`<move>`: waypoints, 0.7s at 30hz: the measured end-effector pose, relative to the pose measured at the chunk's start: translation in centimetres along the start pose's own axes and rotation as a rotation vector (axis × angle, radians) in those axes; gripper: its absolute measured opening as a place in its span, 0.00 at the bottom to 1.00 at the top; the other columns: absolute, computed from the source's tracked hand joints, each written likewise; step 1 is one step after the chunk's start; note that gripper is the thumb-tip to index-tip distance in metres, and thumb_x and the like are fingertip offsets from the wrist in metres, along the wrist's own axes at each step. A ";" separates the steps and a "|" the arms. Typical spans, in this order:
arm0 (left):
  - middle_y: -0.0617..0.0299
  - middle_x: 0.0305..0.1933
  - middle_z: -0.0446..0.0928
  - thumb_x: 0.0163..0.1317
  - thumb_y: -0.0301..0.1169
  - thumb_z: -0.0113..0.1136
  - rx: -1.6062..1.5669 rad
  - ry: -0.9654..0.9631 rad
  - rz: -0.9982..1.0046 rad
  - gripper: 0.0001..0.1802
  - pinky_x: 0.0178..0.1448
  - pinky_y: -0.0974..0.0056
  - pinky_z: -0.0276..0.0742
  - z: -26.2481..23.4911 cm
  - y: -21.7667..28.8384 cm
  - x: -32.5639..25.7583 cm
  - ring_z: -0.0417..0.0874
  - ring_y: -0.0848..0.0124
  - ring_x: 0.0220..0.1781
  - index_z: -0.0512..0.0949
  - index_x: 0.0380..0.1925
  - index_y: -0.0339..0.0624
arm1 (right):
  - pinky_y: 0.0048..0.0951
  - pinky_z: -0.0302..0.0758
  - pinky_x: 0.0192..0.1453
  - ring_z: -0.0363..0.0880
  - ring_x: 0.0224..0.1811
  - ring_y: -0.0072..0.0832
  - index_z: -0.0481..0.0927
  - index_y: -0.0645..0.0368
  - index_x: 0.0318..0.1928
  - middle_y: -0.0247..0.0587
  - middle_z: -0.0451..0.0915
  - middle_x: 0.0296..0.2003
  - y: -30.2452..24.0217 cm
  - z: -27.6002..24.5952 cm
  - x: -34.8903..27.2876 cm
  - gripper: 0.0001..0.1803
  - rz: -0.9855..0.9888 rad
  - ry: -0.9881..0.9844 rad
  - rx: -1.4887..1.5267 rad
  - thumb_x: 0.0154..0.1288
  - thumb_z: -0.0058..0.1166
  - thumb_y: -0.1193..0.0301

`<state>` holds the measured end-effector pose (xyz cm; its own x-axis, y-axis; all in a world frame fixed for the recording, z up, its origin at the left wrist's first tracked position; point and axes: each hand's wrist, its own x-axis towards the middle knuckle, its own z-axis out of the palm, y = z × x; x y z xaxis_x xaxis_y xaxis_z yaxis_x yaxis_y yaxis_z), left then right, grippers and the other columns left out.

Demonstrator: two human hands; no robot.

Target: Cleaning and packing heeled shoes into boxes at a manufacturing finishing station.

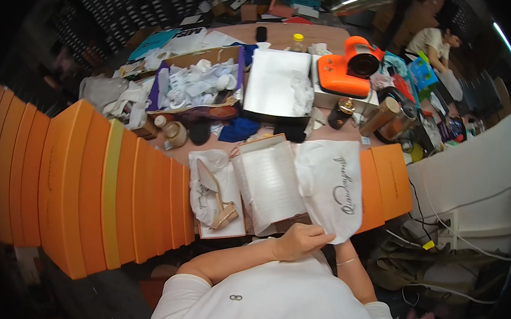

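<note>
One white dust bag (330,187) with dark script lies draped over the right part of an open shoe box (268,184), its long axis running from the near table edge away from the person; the left hand (300,241) is closed on its near lower corner, while the right hand is hidden under the bag, grip not discernible. Orange box lids (391,182) crowd the right side and a heeled sandal (218,201) lies left, leaving little free room.
</note>
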<state>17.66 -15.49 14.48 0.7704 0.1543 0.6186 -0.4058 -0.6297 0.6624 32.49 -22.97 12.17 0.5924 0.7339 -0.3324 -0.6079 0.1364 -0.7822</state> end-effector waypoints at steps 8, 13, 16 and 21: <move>0.42 0.59 0.67 0.60 0.30 0.59 0.401 0.655 -0.960 0.26 0.65 0.56 0.65 -5.5 -7.1 -13.4 0.68 0.53 0.62 0.69 0.58 0.33 | 0.39 0.77 0.48 0.80 0.42 0.44 0.78 0.64 0.45 0.52 0.80 0.39 -4.4 -10.1 3.0 0.16 -0.082 0.060 -0.914 0.59 0.57 0.67; 0.45 0.42 0.79 0.57 0.41 0.64 0.199 0.588 -1.478 0.30 0.50 0.57 0.76 -9.5 -13.5 -25.3 0.81 0.53 0.44 0.72 0.52 0.27 | 0.40 0.77 0.46 0.81 0.39 0.47 0.81 0.65 0.40 0.55 0.81 0.36 -6.5 -11.1 1.5 0.13 0.097 -0.168 -1.776 0.57 0.58 0.68; 0.46 0.34 0.81 0.55 0.44 0.65 0.304 0.449 -1.471 0.27 0.45 0.57 0.76 -10.2 -14.5 -24.9 0.83 0.55 0.39 0.75 0.44 0.29 | 0.41 0.77 0.44 0.82 0.38 0.49 0.83 0.66 0.37 0.57 0.81 0.34 -9.0 -6.0 -0.9 0.12 0.202 -0.514 -2.097 0.56 0.58 0.69; 0.56 0.39 0.80 0.63 0.33 0.59 -0.599 0.836 -1.255 0.15 0.45 0.61 0.79 -11.3 -11.2 -22.1 0.83 0.65 0.40 0.74 0.46 0.37 | 0.29 0.77 0.45 0.83 0.36 0.32 0.78 0.67 0.50 0.48 0.83 0.32 -2.2 3.1 -0.2 0.18 0.344 -0.756 -1.237 0.66 0.55 0.66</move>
<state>-0.36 -3.29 -1.82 0.3599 0.7898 -0.4967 -0.0385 0.5445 0.8379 32.08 -21.35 15.55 -0.1261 0.8279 -0.5466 0.3947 -0.4636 -0.7933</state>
